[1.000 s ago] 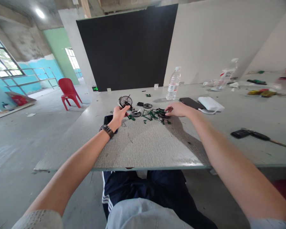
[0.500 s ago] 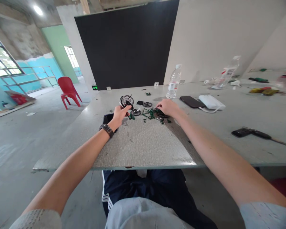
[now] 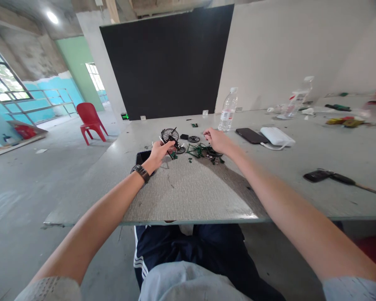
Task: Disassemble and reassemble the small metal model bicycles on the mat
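Observation:
My left hand [image 3: 160,154] is closed on a partly built model bicycle [image 3: 170,135], whose black spoked wheel stands upright above my fingers. To its right on the table lie green frame pieces [image 3: 196,150] and small dark and silvery parts [image 3: 216,159]. Over these parts hovers my right hand [image 3: 215,139], its fingers pinched together; whatever is between them is too small to make out. A loose black wheel [image 3: 194,139] lies between my hands, beside a small black block [image 3: 184,136]. A black tray-like object [image 3: 143,157] is partly hidden by my left wrist.
A water bottle [image 3: 228,109] stands behind my right hand, with a phone [image 3: 252,136] and white power bank [image 3: 277,137] to its right. Keys [image 3: 318,175] and a screwdriver [image 3: 343,179] lie farther right. A black panel [image 3: 166,62] rises at the back.
My right hand has lifted off the pile of parts and shifted slightly up and away. The bicycle in my left hand has tilted a little and moved slightly right.

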`<state>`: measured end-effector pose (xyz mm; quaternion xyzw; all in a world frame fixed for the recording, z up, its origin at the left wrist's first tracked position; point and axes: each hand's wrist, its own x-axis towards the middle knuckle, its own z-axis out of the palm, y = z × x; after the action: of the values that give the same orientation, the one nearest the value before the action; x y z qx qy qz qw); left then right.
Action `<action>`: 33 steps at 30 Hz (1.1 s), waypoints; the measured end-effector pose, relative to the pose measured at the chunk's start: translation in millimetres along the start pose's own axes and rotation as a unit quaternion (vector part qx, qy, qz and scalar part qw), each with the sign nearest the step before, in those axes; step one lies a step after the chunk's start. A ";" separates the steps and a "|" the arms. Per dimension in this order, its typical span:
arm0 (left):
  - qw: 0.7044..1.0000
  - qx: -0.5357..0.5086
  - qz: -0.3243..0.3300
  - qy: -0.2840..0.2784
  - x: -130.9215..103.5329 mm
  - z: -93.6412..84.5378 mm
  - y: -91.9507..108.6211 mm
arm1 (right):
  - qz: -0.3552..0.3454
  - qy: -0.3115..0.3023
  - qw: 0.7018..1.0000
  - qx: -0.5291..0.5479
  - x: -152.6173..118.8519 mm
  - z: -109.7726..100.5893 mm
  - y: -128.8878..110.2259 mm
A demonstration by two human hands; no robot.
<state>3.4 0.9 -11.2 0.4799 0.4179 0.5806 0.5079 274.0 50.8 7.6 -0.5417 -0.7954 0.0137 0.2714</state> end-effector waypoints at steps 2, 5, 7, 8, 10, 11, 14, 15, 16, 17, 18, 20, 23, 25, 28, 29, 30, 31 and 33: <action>0.999 -0.038 -0.011 -0.015 -1.6 3.2 1.0 | -0.026 0.010 0.998 0.054 -4.8 -4.2 -15.6; 0.997 -0.070 -0.031 -0.025 -4.3 7.8 3.4 | -0.059 0.010 0.991 0.122 -14.8 -8.0 -43.5; 0.996 -0.077 -0.033 -0.012 -5.2 9.6 5.0 | -0.067 0.013 0.986 0.153 -21.4 -7.5 -60.5; 0.996 -0.083 -0.031 -0.005 -5.4 10.2 5.6 | -0.069 0.019 0.984 0.164 -24.0 -6.4 -67.6; 0.995 -0.096 -0.025 0.003 -6.1 10.8 7.0 | -0.079 0.026 0.979 0.186 -27.6 -2.5 -78.0; 0.995 -0.100 -0.024 0.001 -6.7 11.0 7.7 | -0.083 0.029 0.976 0.197 -28.6 -0.1 -81.4; 0.995 -0.091 -0.027 -0.024 -9.7 11.4 10.1 | -0.089 0.033 0.972 0.215 -30.0 6.9 -86.4; 0.996 -0.083 -0.028 -0.032 -10.9 11.5 10.9 | -0.090 0.033 0.972 0.214 -30.4 8.7 -87.2; 0.996 -0.075 -0.029 -0.036 -12.0 11.6 11.6 | -0.092 0.034 0.973 0.210 -30.9 10.2 -87.8; 0.997 -0.068 -0.030 -0.036 -12.9 11.7 12.3 | -0.092 0.034 0.974 0.206 -31.6 11.3 -88.3; 0.997 -0.064 -0.031 -0.035 -13.5 11.7 12.7 | -0.092 0.033 0.974 0.205 -32.3 12.3 -88.8; 0.997 -0.058 -0.032 -0.033 -14.1 11.6 13.3 | -0.087 0.030 0.971 0.219 -33.8 14.3 -89.4; 0.997 -0.059 -0.037 -0.034 -13.8 11.0 13.1 | -0.075 0.027 0.963 0.258 -35.0 18.8 -88.6; 0.996 -0.065 -0.040 -0.038 -13.6 10.2 12.7 | -0.068 0.023 0.958 0.277 -35.1 22.4 -86.9; 0.994 -0.081 -0.042 -0.057 -14.2 9.1 12.3 | -0.067 0.018 0.951 0.302 -34.6 27.1 -84.1; 0.994 -0.085 -0.041 -0.063 -14.6 8.8 12.4 | -0.069 0.017 0.948 0.310 -34.5 28.2 -83.5; 0.993 -0.086 -0.041 -0.069 -15.0 8.5 12.5 | -0.070 0.017 0.946 0.316 -34.4 29.0 -83.1; 0.993 -0.085 -0.042 -0.073 -15.3 8.3 12.7 | -0.070 0.017 0.945 0.320 -34.4 29.7 -82.8; 0.992 -0.081 -0.047 -0.082 -15.5 8.1 12.9 | -0.069 0.014 0.943 0.326 -34.3 30.5 -82.4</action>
<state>9.3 -16.3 0.9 0.4627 0.3487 0.5469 0.6043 199.1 -4.7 -6.7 -0.3678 -0.7788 0.2455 0.4448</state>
